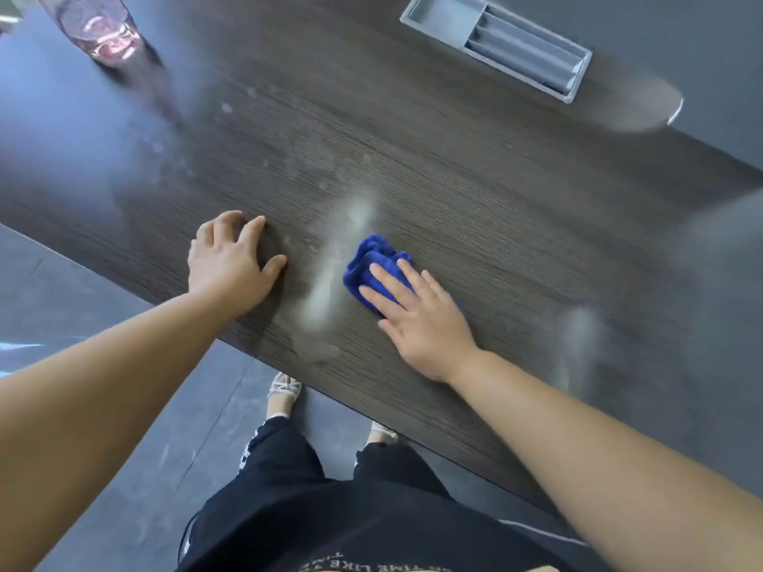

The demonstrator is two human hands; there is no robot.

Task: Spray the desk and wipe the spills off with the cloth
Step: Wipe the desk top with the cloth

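**Cloth on desk, rt hand pressing it beside the smear**

Around the work area: a clear pinkish bottle (99, 31) is standing at the far left corner, blurred, top cut off by the frame. A grey recessed cable tray (495, 47) is sitting in the far edge, well apart from both hands. Nothing is lying btwn the hands except a whitish smear (330, 274), running just left of the blue cloth (367, 262); fainter spots are showing further back.

The cloth is lying bunched on the desk (495, 200), approx. mid-width, near the front edge. The right hand (421, 324) is pressing flat on it, fingers straight & spread. The left hand (227, 266) is resting on bare wood, fingers loosely bent, tips down, holding nothing.

Desk is dark wood-grain w/ glare patches. Below it, grey floor tiles (124, 447); the person is standing in black trousers & pale sandals (283, 392).
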